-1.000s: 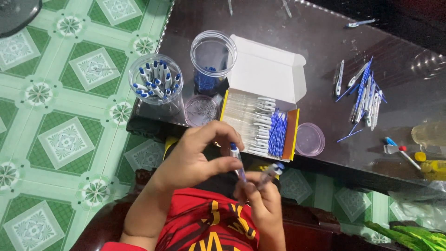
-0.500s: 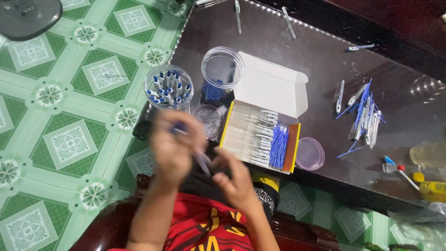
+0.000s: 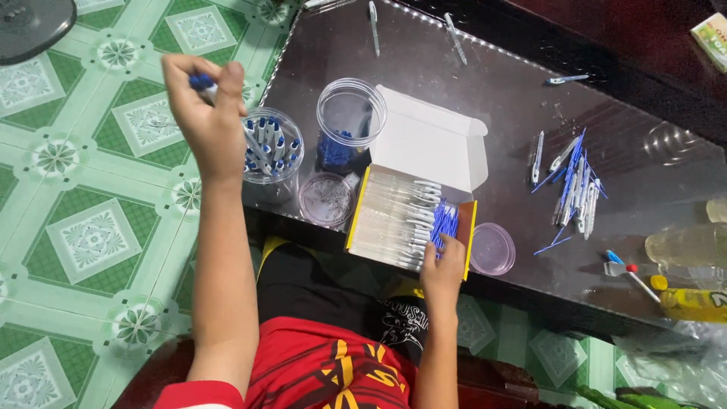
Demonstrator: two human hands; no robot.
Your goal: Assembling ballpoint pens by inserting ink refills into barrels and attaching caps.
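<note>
- The left hand (image 3: 203,113) is raised, fingers pinched shut around a pen (image 3: 203,83) with a blue cap, just at nine o'clock of a clear cup of finished pens (image 3: 271,150).
- The right hand (image 3: 443,274) rests on the near edge of an open box (image 3: 413,216), fingertips on the blue refills (image 3: 444,222); whether it grips one I cannot tell.
- At twelve o'clock of the box stands a cup of blue caps (image 3: 348,125).
- At three o'clock, well apart, lies a loose pile of pen parts (image 3: 573,182) on the dark table (image 3: 500,98).
</note>
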